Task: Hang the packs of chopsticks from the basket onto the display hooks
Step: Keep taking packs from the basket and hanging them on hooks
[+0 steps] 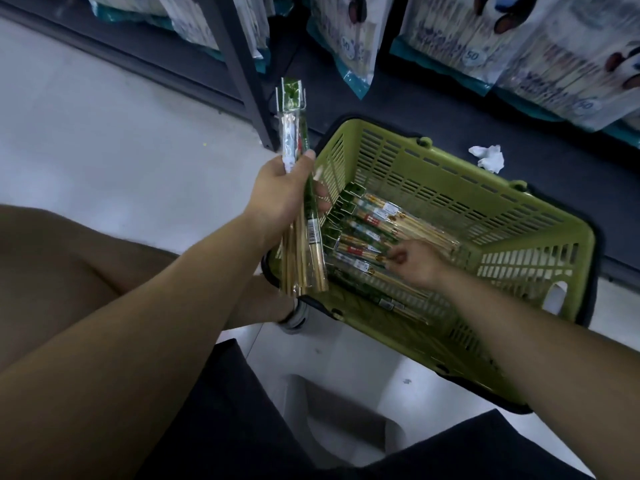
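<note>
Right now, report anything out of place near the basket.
A crumpled white tissue lies on the dark shelf base beyond the basket; it looks like litter, not stock. The left hand grips packs; the right hand pinches a pack in the basket. Nothing else stands out.

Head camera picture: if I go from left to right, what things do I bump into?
Left hand gripping a bunch of chopstick packs → right hand reaching into the green basket → crumpled white paper on the floor.
</note>
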Motion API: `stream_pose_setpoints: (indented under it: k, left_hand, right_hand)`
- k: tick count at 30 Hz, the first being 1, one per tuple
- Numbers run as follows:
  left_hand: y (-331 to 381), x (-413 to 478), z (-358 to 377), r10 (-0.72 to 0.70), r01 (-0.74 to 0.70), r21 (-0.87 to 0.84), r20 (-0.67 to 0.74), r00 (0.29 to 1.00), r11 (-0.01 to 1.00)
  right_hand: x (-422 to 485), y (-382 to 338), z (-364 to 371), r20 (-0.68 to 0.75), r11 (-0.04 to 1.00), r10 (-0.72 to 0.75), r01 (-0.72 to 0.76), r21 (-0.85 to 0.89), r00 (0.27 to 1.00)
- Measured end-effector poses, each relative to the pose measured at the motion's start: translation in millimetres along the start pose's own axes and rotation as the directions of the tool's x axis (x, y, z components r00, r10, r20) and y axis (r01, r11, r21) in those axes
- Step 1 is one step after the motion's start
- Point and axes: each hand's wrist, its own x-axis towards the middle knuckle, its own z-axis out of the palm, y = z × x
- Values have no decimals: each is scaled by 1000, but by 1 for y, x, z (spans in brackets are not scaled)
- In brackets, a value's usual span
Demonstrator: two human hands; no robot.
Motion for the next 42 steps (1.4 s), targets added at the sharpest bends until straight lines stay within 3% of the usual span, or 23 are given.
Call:
stream_pose_setpoints:
  k: [3, 9, 16, 29, 36, 42]
  left_hand:
    - [-9, -1, 3, -7, 7, 42, 10, 1000, 999]
    - [-9, 3, 0, 2, -3, 56, 18, 1000, 998]
    - [-11, 7, 4, 13, -13, 54, -13, 1000, 998]
    - [-15, 5, 3, -30, 30, -9, -12, 999, 1000]
    - [-18, 2, 9, -103, 102, -66, -3, 995, 993]
    - [-7, 0, 23, -114, 112, -104, -17, 993, 988]
  right_hand:
    - [11, 21, 33, 102, 997, 41, -33, -75, 994]
    - [19, 33, 72, 153, 995, 58, -45, -86, 987]
    - [18, 35, 71, 254, 992, 58, -27, -125, 965]
    - [4, 32, 60, 225, 996, 34, -14, -90, 974]
    - [-14, -8, 2, 7, 974, -100, 96, 205, 995]
    - [-47, -47, -43, -153, 833, -65, 138, 535, 986]
